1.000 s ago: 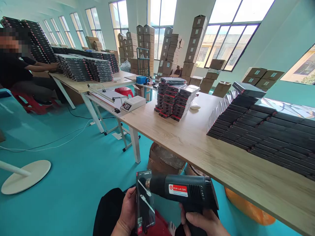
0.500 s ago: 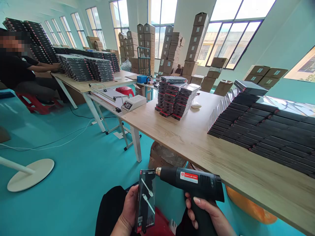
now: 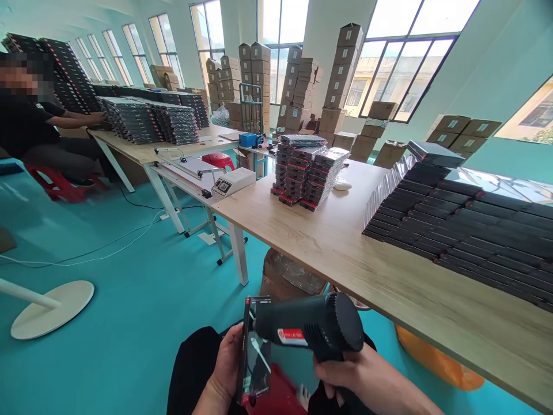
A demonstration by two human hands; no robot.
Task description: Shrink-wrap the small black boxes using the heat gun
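Note:
My left hand (image 3: pixel 227 363) grips a slim black cable box (image 3: pixel 258 369) by its left edge, held upright over my lap. A white cable is pictured on its front, and its edges are red. My right hand (image 3: pixel 345 374) is wrapped round the handle of a black heat gun (image 3: pixel 306 325) with a red and white label. The gun's front end points left and overlaps the upper part of the box; its nozzle tip is hidden from view.
On the wooden table (image 3: pixel 302 236) stand wrapped box stacks (image 3: pixel 298 173) and, to the right, a large pile of black boxes (image 3: pixel 466 225). A white sealing machine (image 3: pixel 233 182) sits left. An open carton (image 3: pixel 287 276) is below. A person (image 3: pixel 34 127) sits far left.
The heat gun has moved left and turned, so its front end now covers the box's upper part and its rear faces me more. My left hand holds the box nearly where it was.

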